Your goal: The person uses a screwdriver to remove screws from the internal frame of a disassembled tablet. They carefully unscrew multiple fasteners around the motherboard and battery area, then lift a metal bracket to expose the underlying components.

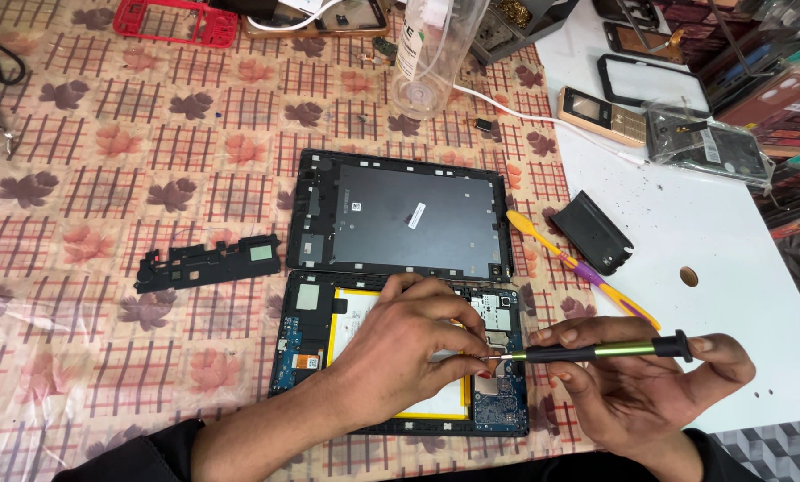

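Observation:
An opened tablet body [310, 344] with a yellow-edged battery and blue circuit boards lies at the near edge of the table. My left hand [409, 344] rests on it, fingers pinched at the tip of a screwdriver [596, 352]. My right hand [650, 375] holds that green and black screwdriver level, its tip pointing left onto the board at the tablet's right side. The tablet's dark grey back cover [400, 219] lies flat just beyond the body.
A black plastic frame strip [208, 263] lies left of the tablet. A yellow and purple toothbrush [578, 266] and a black wedge-shaped part [593, 232] sit to the right. A clear bottle [431, 54], phone parts and a red case [177, 20] crowd the far side.

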